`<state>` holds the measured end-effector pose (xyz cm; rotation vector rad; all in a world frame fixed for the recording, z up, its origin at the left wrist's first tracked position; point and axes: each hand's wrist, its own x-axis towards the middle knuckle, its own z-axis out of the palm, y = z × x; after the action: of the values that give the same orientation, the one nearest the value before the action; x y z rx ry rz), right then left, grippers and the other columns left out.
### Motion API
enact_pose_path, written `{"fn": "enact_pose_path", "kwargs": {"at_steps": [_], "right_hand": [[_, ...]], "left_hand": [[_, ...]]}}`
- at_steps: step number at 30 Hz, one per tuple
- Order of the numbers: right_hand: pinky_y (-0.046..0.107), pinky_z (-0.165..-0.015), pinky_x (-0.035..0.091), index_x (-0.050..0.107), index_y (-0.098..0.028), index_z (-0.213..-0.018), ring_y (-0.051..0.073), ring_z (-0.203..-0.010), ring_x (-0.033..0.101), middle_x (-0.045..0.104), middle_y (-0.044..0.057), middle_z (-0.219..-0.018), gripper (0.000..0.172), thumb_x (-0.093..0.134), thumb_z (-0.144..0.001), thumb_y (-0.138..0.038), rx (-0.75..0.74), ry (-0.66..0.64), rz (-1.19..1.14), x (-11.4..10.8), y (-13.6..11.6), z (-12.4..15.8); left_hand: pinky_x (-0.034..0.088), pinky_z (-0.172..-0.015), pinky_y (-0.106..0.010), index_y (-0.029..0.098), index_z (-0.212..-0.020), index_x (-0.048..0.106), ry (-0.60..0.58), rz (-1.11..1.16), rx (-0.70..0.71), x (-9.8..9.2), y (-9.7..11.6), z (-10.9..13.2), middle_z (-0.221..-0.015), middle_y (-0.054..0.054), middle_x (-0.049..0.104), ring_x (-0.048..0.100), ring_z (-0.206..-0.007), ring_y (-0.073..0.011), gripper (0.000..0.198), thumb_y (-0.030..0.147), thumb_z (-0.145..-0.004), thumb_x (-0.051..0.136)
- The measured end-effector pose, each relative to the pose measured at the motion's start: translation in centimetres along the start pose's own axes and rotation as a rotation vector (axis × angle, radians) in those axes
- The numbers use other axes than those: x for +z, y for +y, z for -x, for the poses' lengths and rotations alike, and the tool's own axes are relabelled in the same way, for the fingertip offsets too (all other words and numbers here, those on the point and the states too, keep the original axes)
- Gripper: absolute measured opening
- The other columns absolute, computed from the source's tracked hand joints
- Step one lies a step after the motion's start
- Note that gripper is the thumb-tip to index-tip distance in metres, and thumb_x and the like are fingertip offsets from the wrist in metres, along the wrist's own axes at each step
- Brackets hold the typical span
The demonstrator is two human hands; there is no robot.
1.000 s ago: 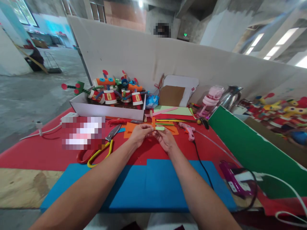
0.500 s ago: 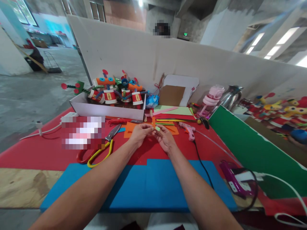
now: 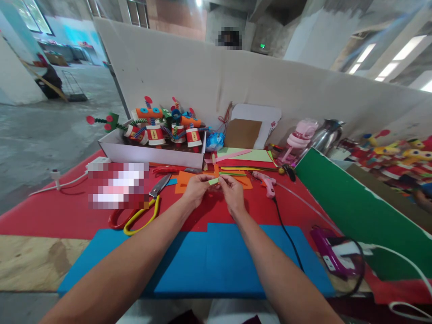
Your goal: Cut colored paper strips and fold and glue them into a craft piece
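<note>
My left hand (image 3: 196,190) and my right hand (image 3: 232,192) meet over the red tabletop, fingertips pinched around small folded paper strips. A light green paper strip (image 3: 213,182) spans the gap between them. An orange paper strip (image 3: 216,169) stands up from the same spot; where the two join is too small to make out. Beneath and behind the hands lies orange paper (image 3: 182,179). To the left are big scissors (image 3: 155,192) with one red and one yellow handle. A pink glue gun (image 3: 266,183) rests to the right.
A white box (image 3: 151,156) of paper-cup figures stands at the back left. Blue sheets (image 3: 202,261) cover the front edge. On the right are a green board (image 3: 357,211), a purple device (image 3: 332,256) and cables. A pink bottle (image 3: 300,137) stands behind.
The light green strip now lies further left, across to my left fingers. My right hand's fingers have turned and closed in on the strips. The view has shifted slightly.
</note>
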<state>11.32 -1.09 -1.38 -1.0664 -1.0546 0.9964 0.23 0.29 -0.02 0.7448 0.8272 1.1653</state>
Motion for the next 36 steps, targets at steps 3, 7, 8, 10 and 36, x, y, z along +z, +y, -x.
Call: {"fn": "enact_pose_path", "kwargs": {"at_steps": [3,7,8,10,36], "right_hand": [[0.029,-0.061,0.051,0.065,-0.019,-0.082,0.016,-0.060,0.060,0.064,-0.001,-0.063,0.023,0.060,-0.073,-0.040,-0.101,0.014,0.174,-0.28,-0.19,0.03],[0.029,-0.060,0.051,0.064,-0.018,-0.082,0.018,-0.060,0.061,0.066,0.002,-0.067,0.025,0.056,-0.077,-0.041,-0.155,0.069,0.269,-0.52,-0.50,0.14],[0.030,-0.061,0.051,0.064,-0.018,-0.082,0.018,-0.062,0.062,0.067,0.003,-0.070,0.025,0.056,-0.077,-0.042,-0.161,0.087,0.279,-0.52,-0.53,0.17],[0.030,-0.064,0.052,0.064,-0.018,-0.081,0.019,-0.066,0.064,0.069,0.004,-0.074,0.025,0.055,-0.078,-0.042,-0.170,0.113,0.286,-0.47,-0.54,0.21],[0.026,-0.060,0.054,0.062,-0.017,-0.070,0.012,-0.054,0.062,0.065,-0.003,-0.056,0.028,0.080,-0.055,-0.033,0.157,0.021,-0.117,-0.54,-0.82,-0.20]], "left_hand": [[0.046,-0.054,-0.023,0.011,-0.062,0.067,-0.034,0.046,0.013,0.05,-0.11,0.01,-0.052,-0.003,0.063,0.058,-0.051,-0.0113,0.029,0.021,-0.042,0.086],[0.046,-0.060,-0.025,0.012,-0.068,0.070,-0.121,0.055,0.009,0.05,-0.28,0.09,-0.058,-0.003,0.066,0.059,-0.056,-0.0119,0.031,0.019,-0.042,0.085],[0.046,-0.061,-0.025,0.012,-0.069,0.071,-0.154,0.042,0.019,0.04,-0.33,0.12,-0.060,-0.003,0.066,0.059,-0.057,-0.0115,0.031,0.020,-0.043,0.085],[0.045,-0.062,-0.024,0.012,-0.069,0.071,-0.189,-0.007,0.060,0.01,-0.46,0.15,-0.063,-0.003,0.067,0.057,-0.059,-0.0104,0.029,0.023,-0.047,0.085],[0.040,-0.052,-0.021,0.014,-0.063,0.068,0.060,-0.335,0.190,-0.60,-0.12,-0.03,-0.058,-0.001,0.064,0.053,-0.054,-0.0101,0.033,0.040,-0.049,0.082]]}}
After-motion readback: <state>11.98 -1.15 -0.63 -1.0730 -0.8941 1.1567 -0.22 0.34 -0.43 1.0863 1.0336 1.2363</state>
